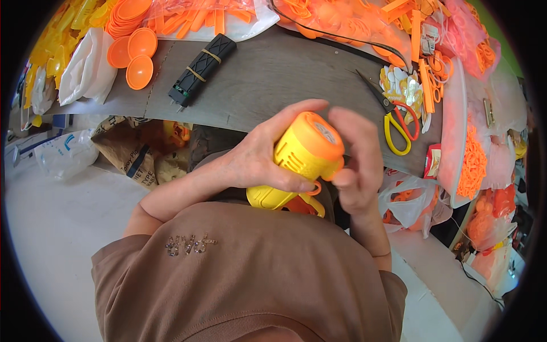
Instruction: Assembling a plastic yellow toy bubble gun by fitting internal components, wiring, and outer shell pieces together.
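Note:
My left hand (263,158) is wrapped round a yellow plastic toy body (290,157), shaped like a thick tube and tilted, just in front of my chest. Slots are cut in its side, and a round orange cap (322,134) tops its upper end. An orange spout-like piece (333,170) juts from the cap's side, and a small orange ring (314,188) shows by my left thumb. My right hand (362,159) curves beside the cap, blurred by motion, fingers and thumb apart. Whether its thumb touches the spout-like piece is unclear.
On the grey table lie a black bar with rubber bands (202,71), orange bowl-shaped parts (139,71) and scissors with red and yellow handles (393,114). A clear bin (456,131) of small orange parts stands right. Bags of orange parts (342,28) line the back.

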Available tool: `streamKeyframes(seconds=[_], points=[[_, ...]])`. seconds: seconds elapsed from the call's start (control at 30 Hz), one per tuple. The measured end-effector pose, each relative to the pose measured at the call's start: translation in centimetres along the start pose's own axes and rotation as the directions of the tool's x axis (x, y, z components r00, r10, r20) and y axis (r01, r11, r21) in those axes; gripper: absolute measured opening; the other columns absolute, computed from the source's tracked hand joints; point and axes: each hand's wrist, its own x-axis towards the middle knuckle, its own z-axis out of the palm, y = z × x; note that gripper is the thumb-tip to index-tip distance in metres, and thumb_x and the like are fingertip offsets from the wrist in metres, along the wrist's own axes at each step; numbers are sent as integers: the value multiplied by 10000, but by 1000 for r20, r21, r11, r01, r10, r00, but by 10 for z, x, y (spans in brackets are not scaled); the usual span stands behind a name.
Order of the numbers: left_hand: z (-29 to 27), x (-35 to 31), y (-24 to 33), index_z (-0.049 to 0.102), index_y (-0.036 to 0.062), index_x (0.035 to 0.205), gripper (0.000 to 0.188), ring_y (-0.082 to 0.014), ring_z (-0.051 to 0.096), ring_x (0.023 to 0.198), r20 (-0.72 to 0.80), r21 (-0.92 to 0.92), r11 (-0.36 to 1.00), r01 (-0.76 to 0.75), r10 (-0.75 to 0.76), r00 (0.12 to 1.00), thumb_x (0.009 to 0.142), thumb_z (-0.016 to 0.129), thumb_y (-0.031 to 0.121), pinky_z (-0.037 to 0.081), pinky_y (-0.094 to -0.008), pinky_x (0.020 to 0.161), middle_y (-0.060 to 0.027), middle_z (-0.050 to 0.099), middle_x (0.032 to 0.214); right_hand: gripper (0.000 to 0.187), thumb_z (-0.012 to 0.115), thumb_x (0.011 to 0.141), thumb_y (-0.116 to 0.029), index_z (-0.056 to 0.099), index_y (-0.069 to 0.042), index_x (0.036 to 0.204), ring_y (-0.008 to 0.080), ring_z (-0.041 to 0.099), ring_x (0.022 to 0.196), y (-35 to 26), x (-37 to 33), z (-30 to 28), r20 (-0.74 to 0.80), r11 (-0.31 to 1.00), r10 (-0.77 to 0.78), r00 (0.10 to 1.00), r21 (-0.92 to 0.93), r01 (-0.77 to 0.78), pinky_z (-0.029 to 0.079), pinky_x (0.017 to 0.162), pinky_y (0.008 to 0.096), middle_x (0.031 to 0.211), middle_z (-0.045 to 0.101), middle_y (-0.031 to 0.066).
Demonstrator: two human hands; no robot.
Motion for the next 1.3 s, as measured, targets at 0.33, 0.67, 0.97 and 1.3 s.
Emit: streamKeyframes(seconds=[0.33, 0.67, 0.97, 1.3], points=[[-20, -12, 14, 296, 0, 1366, 911, -207, 560, 1015, 21, 101, 994, 30, -33, 999, 637, 818, 158, 439, -325, 881, -148, 573, 1095, 514, 528, 866, -429, 516, 16, 1122, 203, 550, 812, 2, 41, -28, 132, 986, 153, 979, 43, -160, 442, 734, 287, 943, 536, 121], [-25, -15, 14, 535, -37, 1094, 428, -121, 575, 875, -273, 111, 960, -255, 276, 922, 760, 710, 166, 472, -258, 768, -98, 613, 967, 493, 461, 860, -379, 473, 64, 1077, 170, 490, 684, -1, 27, 7, -150, 988, 100, 984, 133, -80, 404, 614, 300, 827, 527, 129], [-35, -14, 26, 554, -73, 1027, 453, -197, 569, 754, -119, 527, 746, -407, 539, 834, 768, 715, 262, 456, -300, 659, -134, 569, 856, 594, 367, 865, -486, 473, 60, 1073, 224, 544, 842, 4, 29, 19, -228, 962, 199, 953, 232, -146, 439, 754, 322, 959, 536, 174], [-144, 31, 86, 671, 87, 929, 219, -266, 538, 828, 106, 994, -88, -70, 514, 851, 716, 647, 47, 455, -384, 720, -92, 570, 827, 512, 311, 914, -410, 498, 37, 1079, 162, 545, 787, 28, 44, 18, -232, 955, 245, 942, 226, -192, 420, 699, 261, 879, 562, 105]])
